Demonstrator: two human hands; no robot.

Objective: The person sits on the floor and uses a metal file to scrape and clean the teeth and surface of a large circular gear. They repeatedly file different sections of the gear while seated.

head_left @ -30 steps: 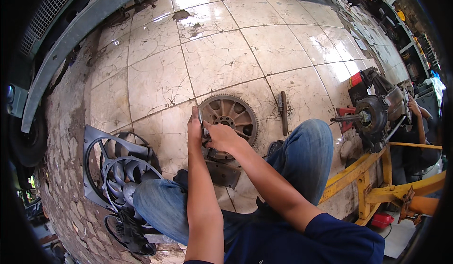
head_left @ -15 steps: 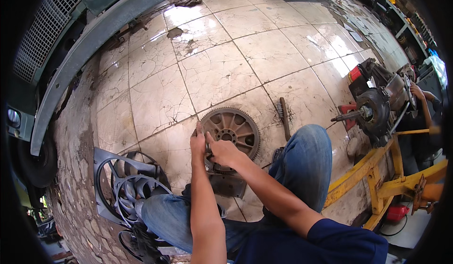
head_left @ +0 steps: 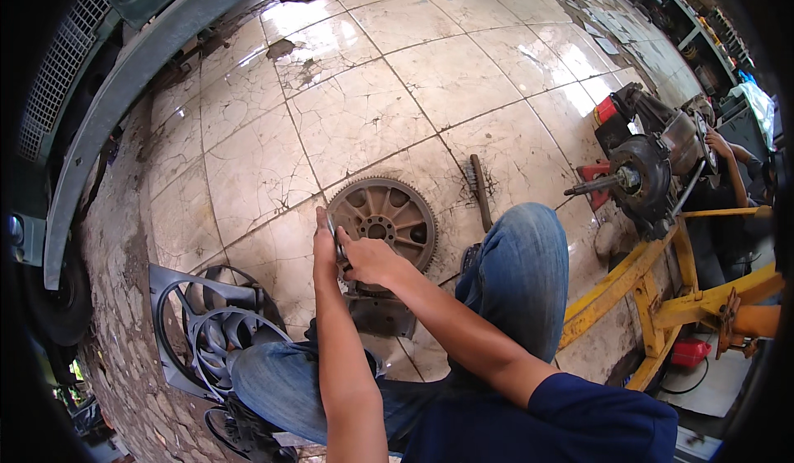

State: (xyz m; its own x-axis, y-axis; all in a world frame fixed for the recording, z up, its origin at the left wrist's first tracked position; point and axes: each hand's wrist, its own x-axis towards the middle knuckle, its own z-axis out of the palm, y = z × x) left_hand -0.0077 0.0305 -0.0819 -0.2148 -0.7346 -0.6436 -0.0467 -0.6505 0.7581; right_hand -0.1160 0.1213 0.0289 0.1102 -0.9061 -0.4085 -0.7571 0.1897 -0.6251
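Observation:
A rusty flywheel point(head_left: 399, 215) with a toothed rim lies on the tiles before me, its spokes and bolt-holed hub facing up. Over its near left rim, my left hand point(head_left: 324, 252) holds up a small, shiny, curved metal piece point(head_left: 333, 230). My right hand point(head_left: 370, 261) reaches across from the right, fingers curled and thumb and forefinger at the same piece; most of it is hidden between the hands. Partly under the flywheel, close to my knees, lies a dark flat metal plate point(head_left: 385, 318). A wire brush point(head_left: 480, 194) with a long handle rests to the right.
A grey fan shroud point(head_left: 178, 331) lies left of my knee. A vehicle's grey bumper point(head_left: 136, 91) curves along the left. On the right are a gearbox-like assembly point(head_left: 649, 169), a yellow steel frame point(head_left: 645, 293) and a co-worker's hand point(head_left: 718, 142). Broken stone paving point(head_left: 132, 297) borders the tiles.
The whole view has shifted slightly, moving the scene left and up. Both hands stay together over the flywheel's left side, and the shiny piece's curved edge shows more plainly between them.

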